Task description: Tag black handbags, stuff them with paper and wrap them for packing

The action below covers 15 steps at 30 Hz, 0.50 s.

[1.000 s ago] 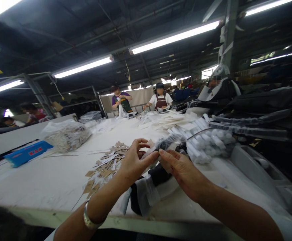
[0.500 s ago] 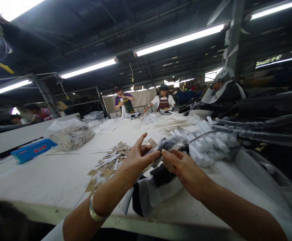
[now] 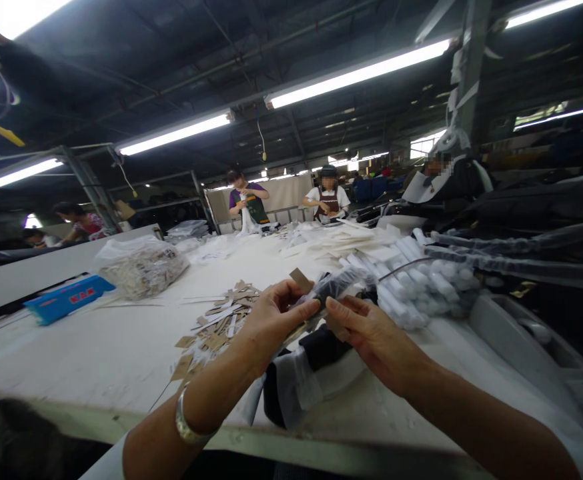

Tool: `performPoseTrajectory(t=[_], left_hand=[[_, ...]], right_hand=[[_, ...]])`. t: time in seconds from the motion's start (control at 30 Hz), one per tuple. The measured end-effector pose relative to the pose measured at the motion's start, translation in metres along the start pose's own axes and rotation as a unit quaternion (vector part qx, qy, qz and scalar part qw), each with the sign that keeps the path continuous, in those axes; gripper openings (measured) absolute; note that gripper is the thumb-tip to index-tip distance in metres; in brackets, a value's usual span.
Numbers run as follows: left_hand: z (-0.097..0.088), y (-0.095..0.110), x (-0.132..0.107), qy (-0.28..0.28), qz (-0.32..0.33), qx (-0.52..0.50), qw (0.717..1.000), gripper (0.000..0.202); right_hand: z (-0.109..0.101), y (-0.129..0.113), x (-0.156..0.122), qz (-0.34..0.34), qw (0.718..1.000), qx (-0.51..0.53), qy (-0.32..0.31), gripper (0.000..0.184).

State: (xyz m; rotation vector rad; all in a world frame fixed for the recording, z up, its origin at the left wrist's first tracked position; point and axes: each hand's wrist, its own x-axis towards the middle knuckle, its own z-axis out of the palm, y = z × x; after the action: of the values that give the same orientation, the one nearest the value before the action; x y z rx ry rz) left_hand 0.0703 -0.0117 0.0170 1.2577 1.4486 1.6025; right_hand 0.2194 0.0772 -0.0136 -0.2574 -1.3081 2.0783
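Pinching a cardboard tag (image 3: 301, 280) against a dark plastic-wrapped pack (image 3: 340, 283), our left hand (image 3: 271, 320) is closed above the bench's (image 3: 96, 353) near edge. Our right hand (image 3: 376, 337) grips the pack's near end with curled fingers. Loose tags (image 3: 216, 327) lie scattered just left of both hands, and a bagged dark garment (image 3: 301, 373) lies beneath them.

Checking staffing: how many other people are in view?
5: person in purple and person in apron at the far end, person at right, two people far left. Others may be hidden.
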Motion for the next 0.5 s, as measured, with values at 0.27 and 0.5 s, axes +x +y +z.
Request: performPoseTrajectory(t=[0.27, 0.5], left_hand=[[-0.001, -0.003, 0.0, 0.007, 0.024, 0.004, 1.0, 0.031], [0.002, -0.005, -0.005, 0.034, 0.035, 0.04, 0.998, 0.028]], right_hand=[[-0.003, 0.01, -0.009, -0.009, 0.996, 0.086, -0.007, 0.04], [0.01, 0.023, -0.005, -0.066, 0.995, 0.069, 0.016, 0.038]])
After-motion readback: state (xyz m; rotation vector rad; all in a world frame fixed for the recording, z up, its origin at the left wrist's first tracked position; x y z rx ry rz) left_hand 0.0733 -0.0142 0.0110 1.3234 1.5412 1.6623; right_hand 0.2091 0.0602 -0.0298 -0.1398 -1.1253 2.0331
